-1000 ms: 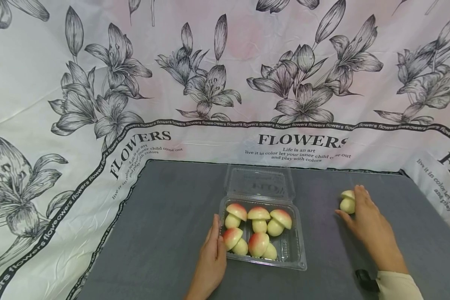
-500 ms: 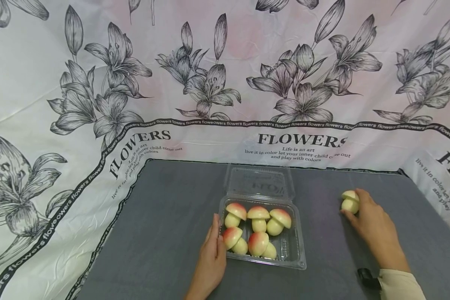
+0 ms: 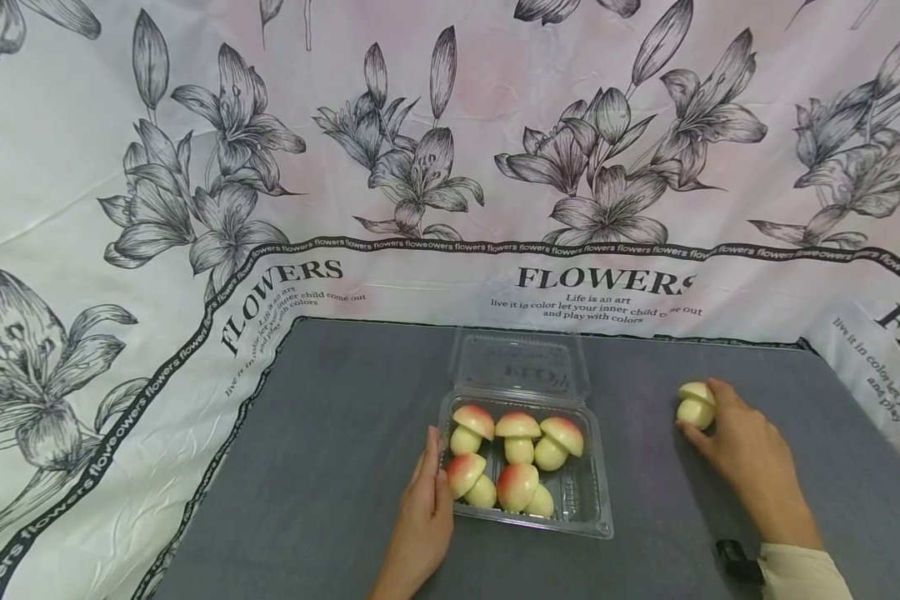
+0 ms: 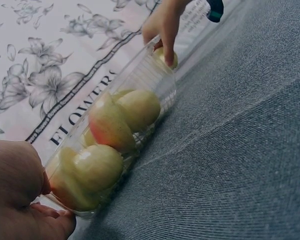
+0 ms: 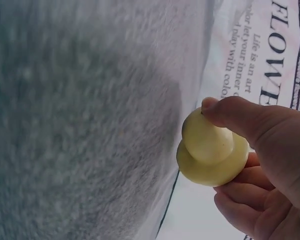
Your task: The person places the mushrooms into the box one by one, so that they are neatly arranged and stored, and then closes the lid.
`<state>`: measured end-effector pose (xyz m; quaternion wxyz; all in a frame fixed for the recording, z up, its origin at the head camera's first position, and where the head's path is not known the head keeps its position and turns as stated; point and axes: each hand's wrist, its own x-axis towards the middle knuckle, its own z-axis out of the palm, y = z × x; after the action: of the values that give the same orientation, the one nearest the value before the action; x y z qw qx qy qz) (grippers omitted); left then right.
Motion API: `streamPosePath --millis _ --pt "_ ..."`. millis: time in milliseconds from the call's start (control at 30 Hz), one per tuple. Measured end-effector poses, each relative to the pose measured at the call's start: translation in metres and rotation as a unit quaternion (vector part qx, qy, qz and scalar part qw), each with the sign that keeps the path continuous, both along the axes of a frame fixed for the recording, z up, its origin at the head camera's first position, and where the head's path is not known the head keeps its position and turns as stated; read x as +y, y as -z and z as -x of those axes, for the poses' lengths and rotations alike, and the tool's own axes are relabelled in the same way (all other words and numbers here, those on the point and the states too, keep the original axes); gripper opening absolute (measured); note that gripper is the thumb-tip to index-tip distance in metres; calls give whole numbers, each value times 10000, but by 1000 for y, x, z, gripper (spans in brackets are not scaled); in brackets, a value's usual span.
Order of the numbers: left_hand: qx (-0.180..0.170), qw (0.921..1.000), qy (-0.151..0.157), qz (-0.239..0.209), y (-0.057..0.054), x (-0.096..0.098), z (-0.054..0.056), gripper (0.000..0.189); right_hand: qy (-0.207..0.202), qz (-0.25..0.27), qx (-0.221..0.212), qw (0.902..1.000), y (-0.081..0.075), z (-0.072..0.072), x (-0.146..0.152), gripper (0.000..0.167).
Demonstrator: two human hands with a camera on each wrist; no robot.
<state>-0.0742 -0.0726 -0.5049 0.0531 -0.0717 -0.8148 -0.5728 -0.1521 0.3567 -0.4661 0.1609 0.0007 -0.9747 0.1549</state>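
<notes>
On the right in the head view, my right hand (image 3: 753, 462) pinches a pale yellow-green toy mushroom (image 3: 695, 408) above the grey cloth. The right wrist view shows the thumb on the stem end of this mushroom (image 5: 207, 137) and the fingers at its cap. My left hand (image 3: 423, 521) holds the left side of a clear plastic container (image 3: 603, 487), thumb and fingers at its edge in the left wrist view. Inside lie several like mushrooms with red-tinged caps, among them one mushroom (image 3: 517, 437) in the back row. The container's front right corner shows bare plastic.
The container's clear lid (image 3: 521, 367) is folded back, away from the person. A grey cloth (image 3: 330, 450) covers the table. White flower-printed fabric (image 3: 487, 167) rises behind and at the sides. A dark strap (image 3: 738, 560) is at the right wrist.
The right hand has shifted slightly, and more of the mushroom it pinches shows between thumb and fingers. The left hand and the container have stayed in place.
</notes>
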Motion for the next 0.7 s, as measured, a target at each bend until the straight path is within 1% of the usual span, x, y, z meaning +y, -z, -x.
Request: streamPosePath --millis 233,567,700 --pt "-45 10000 9 16 0 0 0 61 -138 54 -21 9999 -12 -6 -12 81" --pt "59 10000 -21 11 0 1 1 60 -354 3 535 9979 -28 -16 -32 78" --pt "24 10000 -39 34 -1 1 1 60 -435 -35 579 9974 -33 -20 -40 78"
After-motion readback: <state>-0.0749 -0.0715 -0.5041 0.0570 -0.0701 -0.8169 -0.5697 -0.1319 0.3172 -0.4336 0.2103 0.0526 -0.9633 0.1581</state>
